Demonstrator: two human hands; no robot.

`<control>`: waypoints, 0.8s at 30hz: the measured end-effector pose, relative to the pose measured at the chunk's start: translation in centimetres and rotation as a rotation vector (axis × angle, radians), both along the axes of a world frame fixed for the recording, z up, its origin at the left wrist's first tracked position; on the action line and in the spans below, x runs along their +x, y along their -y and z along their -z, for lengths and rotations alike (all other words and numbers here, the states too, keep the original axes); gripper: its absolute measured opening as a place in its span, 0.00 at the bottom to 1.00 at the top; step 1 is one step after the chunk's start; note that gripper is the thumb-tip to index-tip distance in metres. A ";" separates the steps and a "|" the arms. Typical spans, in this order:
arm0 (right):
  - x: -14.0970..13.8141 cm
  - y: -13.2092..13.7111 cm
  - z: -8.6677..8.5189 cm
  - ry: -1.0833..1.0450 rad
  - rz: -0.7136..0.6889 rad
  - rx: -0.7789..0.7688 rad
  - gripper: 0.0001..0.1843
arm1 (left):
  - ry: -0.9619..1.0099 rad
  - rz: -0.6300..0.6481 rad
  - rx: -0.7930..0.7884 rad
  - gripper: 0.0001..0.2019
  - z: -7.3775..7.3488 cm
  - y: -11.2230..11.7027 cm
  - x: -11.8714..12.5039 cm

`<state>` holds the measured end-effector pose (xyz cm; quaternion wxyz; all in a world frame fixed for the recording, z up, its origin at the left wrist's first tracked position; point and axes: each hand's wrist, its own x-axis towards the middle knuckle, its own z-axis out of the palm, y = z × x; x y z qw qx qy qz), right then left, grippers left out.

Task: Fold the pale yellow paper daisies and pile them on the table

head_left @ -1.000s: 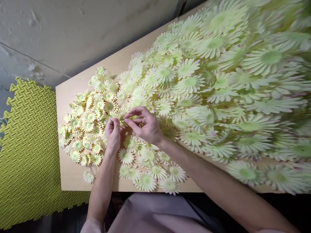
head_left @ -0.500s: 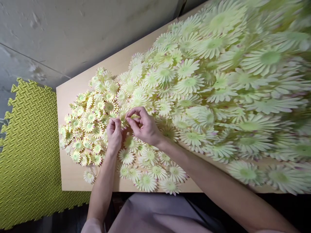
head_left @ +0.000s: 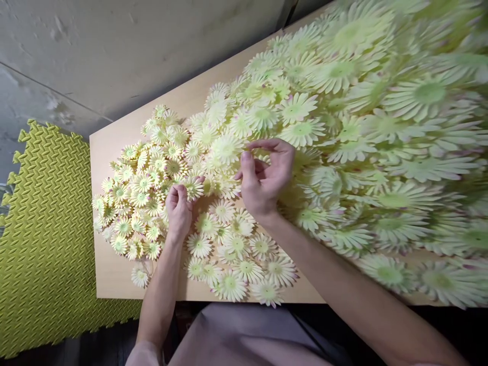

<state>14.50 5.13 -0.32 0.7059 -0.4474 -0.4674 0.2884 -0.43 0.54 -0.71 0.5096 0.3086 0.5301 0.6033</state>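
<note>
My left hand [head_left: 179,211] is closed in a pinch on a small artificial daisy head [head_left: 193,188], pale yellow-green with pinkish petal tips. It sits beside the left heap of small flower heads [head_left: 141,198]. To the right, my right hand [head_left: 267,178] is over the middle of the pile, thumb and forefinger tips nearly together at the edge of a pale artificial daisy head [head_left: 227,148]. Its other fingers are curled, and the exact contact with the petals is hard to see.
A wooden tabletop [head_left: 118,284] carries a large pile of bigger flower heads [head_left: 343,142] on the right. More flower heads [head_left: 236,246] lie near the front edge. Behind stands a grey wall [head_left: 152,51]; a yellow-green foam mat [head_left: 49,244] is at the left.
My right hand has moved away from the left hand, rightward and slightly back, to the middle pile. My left hand stays in place, and the daisy head in it now shows plainly.
</note>
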 end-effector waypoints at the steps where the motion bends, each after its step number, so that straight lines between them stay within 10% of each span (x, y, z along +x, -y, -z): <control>1: 0.0 0.1 -0.1 0.015 -0.022 0.014 0.09 | -0.010 -0.004 0.005 0.20 0.1 0.0 0.0; 10: -1.5 2.2 -0.6 0.145 -0.489 -0.065 0.09 | -0.057 -0.021 0.045 0.20 0.6 0.1 0.0; 24: -1.7 2.0 -0.1 0.251 -0.562 -0.013 0.03 | -0.055 0.008 0.002 0.20 0.2 0.2 0.2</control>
